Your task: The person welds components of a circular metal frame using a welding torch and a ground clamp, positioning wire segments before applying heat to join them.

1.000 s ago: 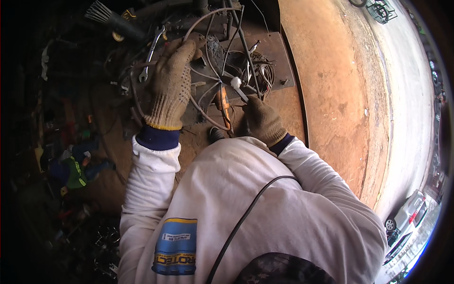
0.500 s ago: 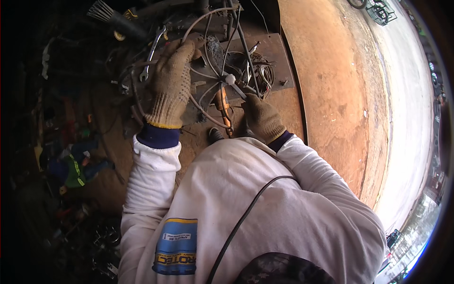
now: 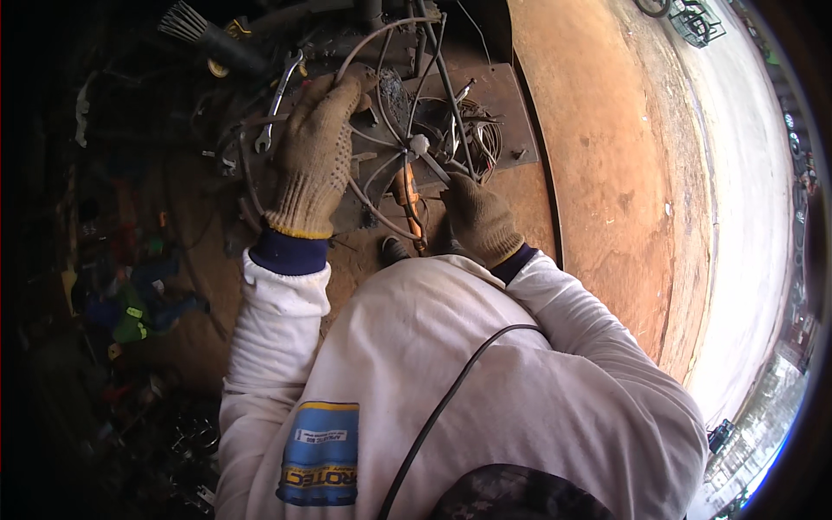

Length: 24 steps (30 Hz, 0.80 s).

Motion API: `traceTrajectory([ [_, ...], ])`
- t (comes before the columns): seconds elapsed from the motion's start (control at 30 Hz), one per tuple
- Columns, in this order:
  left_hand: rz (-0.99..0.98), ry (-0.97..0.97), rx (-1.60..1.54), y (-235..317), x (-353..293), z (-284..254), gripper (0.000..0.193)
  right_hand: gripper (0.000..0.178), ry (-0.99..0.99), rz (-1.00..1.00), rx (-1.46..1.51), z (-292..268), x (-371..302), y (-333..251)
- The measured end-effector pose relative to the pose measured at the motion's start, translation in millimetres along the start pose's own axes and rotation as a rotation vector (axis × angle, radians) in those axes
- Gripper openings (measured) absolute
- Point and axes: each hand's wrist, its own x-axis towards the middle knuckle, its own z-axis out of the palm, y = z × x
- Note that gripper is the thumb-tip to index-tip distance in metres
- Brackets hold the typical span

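A rusty round metal frame [image 3: 381, 211] of bent rods stands before me, its thin spokes meeting at a hub with a whitish knob [image 3: 419, 144]. My left hand [image 3: 316, 147], in a tan dotted knit glove, is closed around the frame's rod at the upper left. To the right, my gloved right hand [image 3: 484, 218] is closed at the lower end of a flat grey bar [image 3: 435, 168] that reaches toward the hub. Its fingertips are hidden under the glove's back. Just below the hub hangs or lies an orange-handled tool [image 3: 406, 189] with a dark cord beside it.
Behind the frame is a dark metal plate [image 3: 511, 113] with a coil of wire [image 3: 485, 143]. An open-ended wrench [image 3: 282, 97] lies left of my left hand, and a stiff brush [image 3: 195, 30] sits farther back. Another person [image 3: 134, 316] is low at the left. Brown ground [image 3: 607, 173] stretches rightward.
Both hands keep almost the same places and grips. The frame's hub has shifted very slightly left, and the person at the left has changed posture a little.
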Motion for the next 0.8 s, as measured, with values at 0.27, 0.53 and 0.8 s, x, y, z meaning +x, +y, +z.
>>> traceTrajectory([
  [0.27, -0.102, 0.025, -0.018, 5.5, -5.2, -0.4, 0.048, 0.03, 0.079, -0.056, 0.025, -1.1, -1.6, -3.3],
  [0.53, -0.093, 0.016, -0.062, 2.4, -7.0, -5.5, 0.052, 0.02, 0.127, 0.199, 0.42, -23.0, 6.5, -21.1],
  [0.8, -0.022, -0.013, 0.003, -5.2, -8.4, -8.2, 0.05, 0.026, -0.132, 0.3, 0.4, -41.0, 21.0, -12.2],
])
